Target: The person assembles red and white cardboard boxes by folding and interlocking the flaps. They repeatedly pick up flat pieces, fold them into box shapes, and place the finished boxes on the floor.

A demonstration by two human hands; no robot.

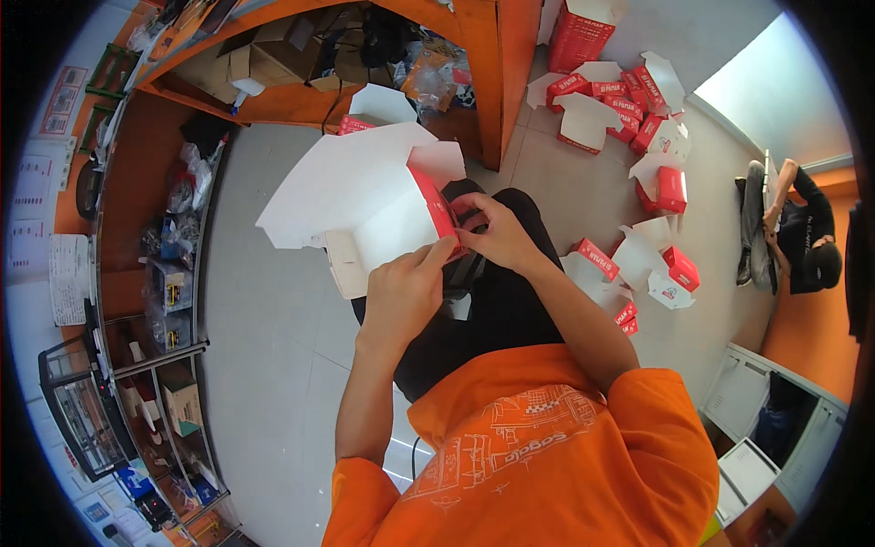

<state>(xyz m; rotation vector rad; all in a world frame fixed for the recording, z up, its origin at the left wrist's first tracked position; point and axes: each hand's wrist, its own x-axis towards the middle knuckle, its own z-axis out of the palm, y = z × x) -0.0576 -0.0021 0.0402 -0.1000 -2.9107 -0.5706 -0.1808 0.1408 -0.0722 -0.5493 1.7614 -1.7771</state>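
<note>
Red-and-white carton, frame centre: left hand and right hand pinching its red wall low down; best pressed gently, corner square.

White lettering on red boxes; white print on orange shirt

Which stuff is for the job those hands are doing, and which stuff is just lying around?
For the job:
the open red-and-white box, with the left hand and right hand at its red side
probably the similar boxes on the floor

Just lying around, it seems:
brown cardboard in the orange unit
clear plastic bags at far left
</note>
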